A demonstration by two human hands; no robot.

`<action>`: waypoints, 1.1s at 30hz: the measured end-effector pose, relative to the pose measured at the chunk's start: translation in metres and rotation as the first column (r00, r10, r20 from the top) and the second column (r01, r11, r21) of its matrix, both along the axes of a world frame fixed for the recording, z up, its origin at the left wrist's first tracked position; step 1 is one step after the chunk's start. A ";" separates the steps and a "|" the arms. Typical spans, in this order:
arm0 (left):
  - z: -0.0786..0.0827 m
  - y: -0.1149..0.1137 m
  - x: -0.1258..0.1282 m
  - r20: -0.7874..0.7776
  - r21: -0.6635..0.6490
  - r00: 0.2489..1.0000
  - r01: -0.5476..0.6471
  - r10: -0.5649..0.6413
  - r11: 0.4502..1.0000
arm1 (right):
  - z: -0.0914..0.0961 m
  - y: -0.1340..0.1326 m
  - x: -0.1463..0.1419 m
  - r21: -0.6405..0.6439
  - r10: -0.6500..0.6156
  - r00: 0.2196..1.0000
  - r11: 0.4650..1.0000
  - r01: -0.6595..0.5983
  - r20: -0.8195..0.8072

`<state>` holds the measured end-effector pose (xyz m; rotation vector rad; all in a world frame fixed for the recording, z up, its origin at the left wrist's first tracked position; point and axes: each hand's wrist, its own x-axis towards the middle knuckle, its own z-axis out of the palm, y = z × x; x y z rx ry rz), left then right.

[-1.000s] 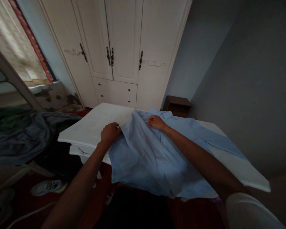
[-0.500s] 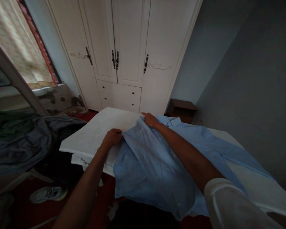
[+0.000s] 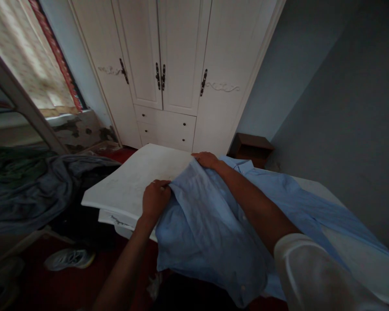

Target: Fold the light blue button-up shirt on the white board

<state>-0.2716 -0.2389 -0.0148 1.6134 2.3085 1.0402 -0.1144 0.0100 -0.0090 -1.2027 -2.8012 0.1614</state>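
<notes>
A light blue button-up shirt [image 3: 210,216] lies across a white table [image 3: 126,183], its near part hanging over the front edge. My left hand [image 3: 156,196] pinches a folded corner of the cloth at the shirt's left side. Farther back, my right hand [image 3: 205,160] grips the same folded flap near the table's far edge. The collar shows just right of my right forearm, and a sleeve stretches out to the right. My right forearm hides part of the shirt's middle.
A white wardrobe [image 3: 178,60] with dark handles stands behind the table. Grey and green clothes [image 3: 52,185] are heaped at left. A sneaker [image 3: 69,259] lies on the red floor. A small brown cabinet [image 3: 251,149] stands by the right wall.
My left hand has turned slightly and shifted a little right and nearer, still holding the shirt's corner. My right hand keeps its hold. The view has moved slightly.
</notes>
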 end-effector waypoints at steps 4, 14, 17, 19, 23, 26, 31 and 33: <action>0.000 -0.006 0.002 -0.051 -0.005 0.999 -0.002 0.001 1.000 | -0.003 -0.003 0.003 0.027 0.091 0.996 0.995 -0.091 -0.014; 0.000 -0.014 0.005 -0.280 -0.130 0.960 -0.027 -0.011 0.991 | -0.012 0.009 0.000 -0.026 -0.008 0.985 1.000 0.003 -0.173; 0.001 -0.014 0.005 -0.278 -0.143 0.960 -0.023 -0.018 0.989 | -0.013 0.010 -0.003 -0.075 -0.065 0.975 0.996 0.050 -0.210; 0.002 -0.013 0.005 -0.227 -0.132 0.974 -0.020 -0.010 0.991 | -0.014 0.009 -0.005 -0.113 -0.104 0.969 0.990 0.080 -0.226; 0.002 -0.005 0.004 -0.115 0.044 0.993 -0.028 0.033 0.999 | -0.013 0.008 -0.009 -0.193 -0.157 0.954 0.975 0.108 -0.257; -0.005 0.003 0.003 -0.255 0.068 0.955 0.177 -0.154 0.982 | -0.012 0.009 -0.010 -0.246 -0.182 0.940 0.963 0.111 -0.287; -0.017 0.006 0.001 -0.413 -0.187 0.814 0.362 -0.408 0.913 | -0.007 0.008 -0.007 -0.311 -0.205 0.920 0.945 0.098 -0.333; -0.018 0.005 0.002 -0.431 -0.231 0.799 0.352 -0.420 0.907 | -0.005 0.005 -0.005 -0.327 -0.202 0.918 0.941 0.085 -0.341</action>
